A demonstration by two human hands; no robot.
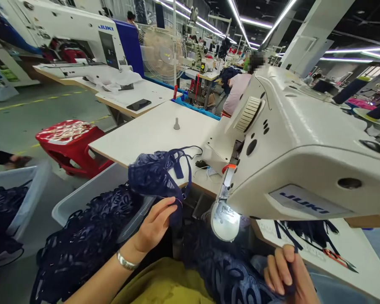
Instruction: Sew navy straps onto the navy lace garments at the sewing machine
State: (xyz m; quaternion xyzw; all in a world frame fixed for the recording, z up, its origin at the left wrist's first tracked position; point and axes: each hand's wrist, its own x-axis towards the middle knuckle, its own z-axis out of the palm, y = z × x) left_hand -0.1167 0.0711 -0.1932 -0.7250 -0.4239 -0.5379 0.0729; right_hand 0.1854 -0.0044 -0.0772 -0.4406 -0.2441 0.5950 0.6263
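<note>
A navy lace bra (pixel 150 173) lies over the front edge of the white sewing table, its straps looping to the right. My left hand (pixel 155 226), with a silver bracelet on the wrist, pinches the bra's lower edge between thumb and fingers. To the right, my right hand (pixel 285 270) is closed, with a bit of navy fabric (pixel 290 280) between its fingers; what piece it is I cannot make out. Between my hands is the lit end of a white JUKI sewing machine (pixel 226 221). More navy lace (pixel 228 270) lies across my lap beneath it.
Clear plastic bins (pixel 61 207) of navy lace garments stand on the left. Behind them is a red stool (pixel 71 143). Orange-handled scissors (pixel 338 258) and navy straps (pixel 313 231) lie on the right table. A phone (pixel 139 104) rests farther back, and a person (pixel 237 90) sits beyond.
</note>
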